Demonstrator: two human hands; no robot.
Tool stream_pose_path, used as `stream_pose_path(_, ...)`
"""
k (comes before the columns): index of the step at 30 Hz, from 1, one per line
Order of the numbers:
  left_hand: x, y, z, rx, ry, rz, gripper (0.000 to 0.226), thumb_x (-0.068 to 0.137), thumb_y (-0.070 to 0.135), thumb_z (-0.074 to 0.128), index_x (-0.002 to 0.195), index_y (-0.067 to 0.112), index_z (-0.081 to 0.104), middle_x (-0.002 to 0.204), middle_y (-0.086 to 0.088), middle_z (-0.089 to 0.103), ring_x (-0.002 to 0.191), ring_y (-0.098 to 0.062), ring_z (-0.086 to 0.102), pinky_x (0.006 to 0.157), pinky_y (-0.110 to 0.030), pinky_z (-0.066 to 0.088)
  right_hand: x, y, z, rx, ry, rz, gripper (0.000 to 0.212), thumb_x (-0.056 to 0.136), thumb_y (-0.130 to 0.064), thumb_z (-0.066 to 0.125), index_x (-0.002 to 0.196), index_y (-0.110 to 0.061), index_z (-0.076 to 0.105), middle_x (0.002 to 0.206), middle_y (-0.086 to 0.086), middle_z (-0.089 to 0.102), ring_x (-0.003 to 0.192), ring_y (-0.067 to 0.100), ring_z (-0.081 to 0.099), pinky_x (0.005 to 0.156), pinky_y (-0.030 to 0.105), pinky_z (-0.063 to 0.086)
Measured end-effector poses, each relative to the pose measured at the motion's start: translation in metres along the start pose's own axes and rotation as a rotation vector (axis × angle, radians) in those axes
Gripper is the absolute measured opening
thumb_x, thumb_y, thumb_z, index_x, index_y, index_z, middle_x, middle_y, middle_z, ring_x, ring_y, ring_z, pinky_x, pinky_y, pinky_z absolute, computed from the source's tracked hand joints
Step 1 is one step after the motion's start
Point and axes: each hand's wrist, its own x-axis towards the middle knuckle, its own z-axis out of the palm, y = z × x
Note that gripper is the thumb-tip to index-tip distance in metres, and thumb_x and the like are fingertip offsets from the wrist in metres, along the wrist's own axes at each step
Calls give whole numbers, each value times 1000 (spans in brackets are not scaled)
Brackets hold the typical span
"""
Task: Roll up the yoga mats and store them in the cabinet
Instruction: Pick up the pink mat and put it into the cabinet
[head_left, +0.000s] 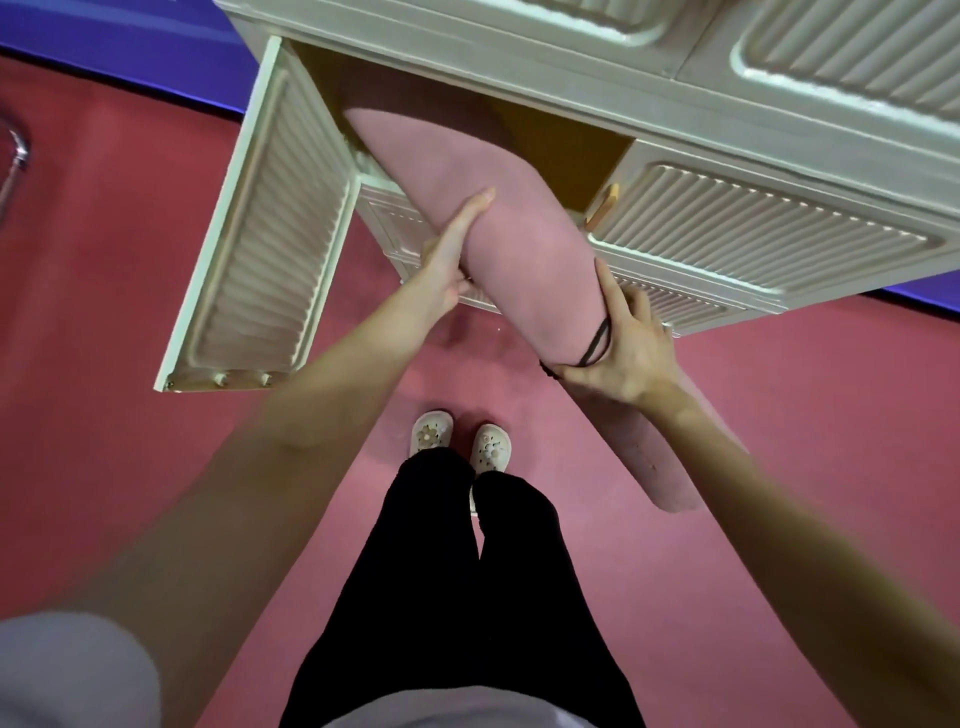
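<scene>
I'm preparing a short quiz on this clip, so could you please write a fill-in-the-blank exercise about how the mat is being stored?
1. The rolled mat is coloured ____.
2. The left hand and right hand feed the mat's far end into the cabinet, whose left door stands ____.
3. A ____ strap loops round the mat at the right hand.

Missing words: pink; open; black

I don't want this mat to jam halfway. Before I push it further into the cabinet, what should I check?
1. Door swung clear of the opening: ok.
2. Pink rolled mat front end inside the compartment: ok.
3. Black band on the roll: ok.
4. Left hand supporting the roll: ok.
5. Right hand holding near the band: ok.
6. Depth enough for the whole mat: cannot tell.
</scene>
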Motion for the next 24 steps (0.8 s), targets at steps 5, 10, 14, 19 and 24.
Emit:
stream_pose_path(5, 2, -2, -6, -26, 3, 10, 90, 49, 62, 85, 121, 17, 56, 107, 1, 72, 96, -17, 70, 87, -41, 57, 2, -9, -1, -35, 7, 15, 130, 47, -65, 78, 148, -52, -3, 140, 5, 37, 127, 37, 42, 102, 56, 37)
stream_pose_path(10, 0, -2, -8, -50, -20, 21, 98, 43, 67, 83, 124, 20, 54, 114, 2, 69, 103, -17, 67, 93, -41, 54, 4, -17, 1, -49, 12, 34, 129, 47, -64, 80, 149, -49, 1, 136, 4, 39, 121, 37, 46, 98, 54, 39)
stream_pose_path(14, 2, -14, -5, -37, -89, 29, 97, 49, 71, 80, 130, 26, 53, 119, 7, 68, 109, -14, 65, 94, -39, 53, 1, -23, 2, -41, 14, 60, 129, 48, -63, 81, 149, -49, 2, 133, 0, 40, 121, 34, 45, 97, 50, 35)
stream_pose_path(19, -21, -47, 3, -16, -236, -96, 74, 79, 67, 61, 137, 22, 47, 122, 4, 67, 112, -14, 63, 96, -35, 52, -1, -32, 2, -34, 7, 90, 132, 46, -60, 84, 150, -47, 3, 132, 3, 40, 122, 35, 45, 97, 53, 37)
stream_pose_path(24, -33, -74, 9, -35, -320, -111, 55, 82, 49, 68, 129, 22, 56, 120, 3, 69, 109, -14, 66, 89, -35, 56, -1, -33, 1, -22, -4, 104, 134, 48, -57, 87, 153, -31, 8, 138, 5, 38, 127, 37, 42, 100, 53, 35)
